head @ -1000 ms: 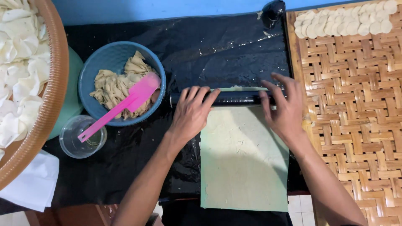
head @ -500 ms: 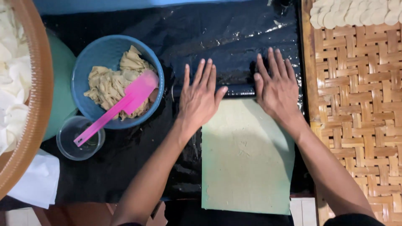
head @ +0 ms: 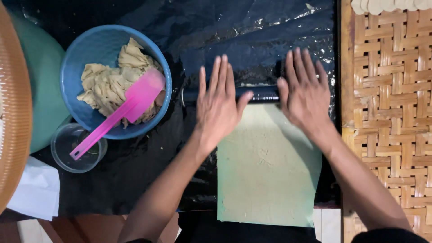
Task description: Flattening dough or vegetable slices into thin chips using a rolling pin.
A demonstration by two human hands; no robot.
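A thin pale green sheet of dough [head: 267,166] lies flat on black plastic [head: 252,40]. At its far edge a dark rolling pin [head: 261,94] lies crosswise. My left hand [head: 219,103] presses flat on the pin's left part, fingers spread. My right hand [head: 305,92] lies flat on the pin's right part, fingers spread as well. Both palms rest on top of the pin rather than gripping it.
A blue bowl [head: 78,58] with beige dough scraps and a pink spatula [head: 119,112] stands at the left. A clear cup [head: 76,148] sits below it. A woven bamboo tray [head: 387,112] lies at the right, with pale discs [head: 391,5] at its top. A round basket rim [head: 15,112] shows far left.
Both hands have pushed the pin away over the dough sheet, with fingers now stretched flat. The view has closed in on the hands.
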